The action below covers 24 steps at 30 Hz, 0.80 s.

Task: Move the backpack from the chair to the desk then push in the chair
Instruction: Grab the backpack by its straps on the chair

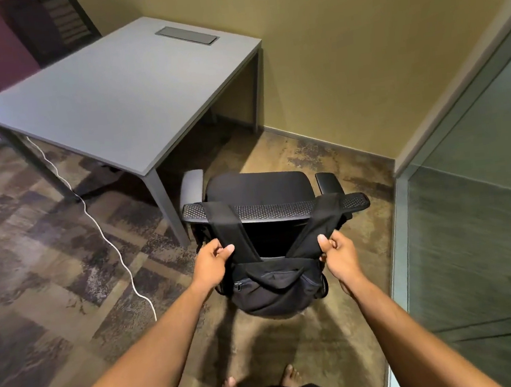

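Note:
A black backpack (275,287) hangs behind a black office chair (260,189), its two shoulder straps looped over the mesh top of the backrest. My left hand (212,261) grips the left strap. My right hand (337,252) grips the right strap. The chair stands to the right of the grey desk (112,101), its seat facing away from me toward the wall. The desk top is bare except for a flush cable hatch at its far edge.
A white cable (92,216) snakes across the patterned carpet from under the desk toward my bare feet. A glass partition (477,217) closes off the right side. A beige wall runs behind the chair, a purple wall at the left.

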{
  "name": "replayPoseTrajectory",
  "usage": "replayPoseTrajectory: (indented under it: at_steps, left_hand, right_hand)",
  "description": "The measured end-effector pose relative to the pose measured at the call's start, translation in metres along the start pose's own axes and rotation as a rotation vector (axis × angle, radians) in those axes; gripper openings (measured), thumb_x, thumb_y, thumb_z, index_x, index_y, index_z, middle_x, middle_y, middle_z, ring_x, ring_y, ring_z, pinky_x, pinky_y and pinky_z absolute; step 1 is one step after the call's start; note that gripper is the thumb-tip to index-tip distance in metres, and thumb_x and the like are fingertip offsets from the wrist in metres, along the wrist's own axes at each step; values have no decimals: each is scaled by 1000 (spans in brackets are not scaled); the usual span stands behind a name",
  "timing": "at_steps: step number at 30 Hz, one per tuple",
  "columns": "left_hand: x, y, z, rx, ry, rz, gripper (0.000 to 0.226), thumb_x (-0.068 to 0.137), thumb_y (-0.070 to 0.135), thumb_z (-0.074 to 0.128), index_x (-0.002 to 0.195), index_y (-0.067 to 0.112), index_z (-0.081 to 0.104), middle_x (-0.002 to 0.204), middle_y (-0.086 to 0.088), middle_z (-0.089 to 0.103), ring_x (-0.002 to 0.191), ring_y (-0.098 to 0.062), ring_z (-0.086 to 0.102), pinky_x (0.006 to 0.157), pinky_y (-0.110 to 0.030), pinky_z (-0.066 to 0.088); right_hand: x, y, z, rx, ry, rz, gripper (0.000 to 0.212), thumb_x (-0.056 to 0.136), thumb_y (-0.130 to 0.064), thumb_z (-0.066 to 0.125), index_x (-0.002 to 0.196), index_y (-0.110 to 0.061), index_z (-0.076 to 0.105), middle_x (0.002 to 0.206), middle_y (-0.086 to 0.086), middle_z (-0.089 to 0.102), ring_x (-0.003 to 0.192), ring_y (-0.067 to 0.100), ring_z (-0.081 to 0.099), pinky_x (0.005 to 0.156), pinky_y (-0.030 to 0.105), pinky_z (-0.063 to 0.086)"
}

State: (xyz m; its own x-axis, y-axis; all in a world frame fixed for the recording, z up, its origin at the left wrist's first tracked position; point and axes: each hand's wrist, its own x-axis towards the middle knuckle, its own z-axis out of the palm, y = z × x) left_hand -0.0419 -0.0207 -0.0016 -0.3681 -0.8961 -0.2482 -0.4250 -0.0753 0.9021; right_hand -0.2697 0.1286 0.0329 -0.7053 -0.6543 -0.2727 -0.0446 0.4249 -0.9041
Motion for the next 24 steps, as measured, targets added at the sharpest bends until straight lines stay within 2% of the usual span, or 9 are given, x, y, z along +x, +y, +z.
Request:
replayPoseTrajectory:
  at_steps: [3,5,7,10,13,16,18,21,24]
  left_hand:
    - [-1,-16,-10,-39,94,15,29,90,13,66,68,3,50,61,-4,44,61,-15,36,59,-33,30]
    - [-4,-26,-17,-88,185,12,38,90,17,68,63,9,42,58,0,41,58,-11,34,58,-33,30]
    - [-8,-32,-23,-179,229,-6,42,91,20,67,64,5,39,61,-6,39,61,-13,36,59,-33,32]
    - [-15,-30,-27,-275,262,-10,42,94,20,62,66,3,38,66,-8,37,63,-14,34,60,-33,32]
    - [-20,-14,-25,-468,255,-67,37,97,18,57,67,14,36,72,-9,34,68,-19,34,67,-37,39]
    - [-24,3,-25,-634,176,-114,35,99,18,54,67,18,40,77,-12,44,76,-21,46,70,-30,48]
    - [-27,10,-24,-634,133,-47,29,98,17,55,69,19,55,78,-1,62,80,-14,56,75,-28,49]
    - [-33,12,-21,-498,-78,65,9,93,23,63,89,18,70,92,9,76,94,-9,67,86,-25,49]
    - [-36,12,-14,-221,-385,148,30,82,31,76,110,23,70,111,7,74,110,-11,66,92,-25,50]
  right_hand:
    - [-13,-11,8,14,39,-53,34,98,-13,55,84,15,42,72,14,41,66,21,36,59,33,28]
    - [-18,-22,14,28,70,-95,35,98,-13,57,77,10,40,69,11,37,63,18,32,58,33,24]
    - [-22,-36,18,23,94,-157,38,96,-13,59,68,-5,35,63,6,31,58,12,27,55,31,22]
    - [-26,-55,20,23,104,-224,42,95,-14,61,65,-17,30,59,-2,27,52,5,23,50,24,19]
    - [-35,-68,17,65,128,-276,43,95,-14,60,65,-16,30,61,-1,25,53,4,22,49,22,18]
    - [-45,-79,11,133,162,-317,41,96,-12,59,67,-5,31,66,6,25,57,6,22,49,21,19]
    - [-52,-85,3,167,185,-322,40,96,-12,60,67,-9,32,63,0,26,57,6,22,49,21,20]
    - [-59,-90,-9,231,202,-306,38,97,-14,59,71,1,36,67,6,35,65,16,32,61,27,30]
    - [-67,-94,-19,308,243,-305,38,97,-14,58,85,17,41,81,12,46,79,22,37,69,41,31]
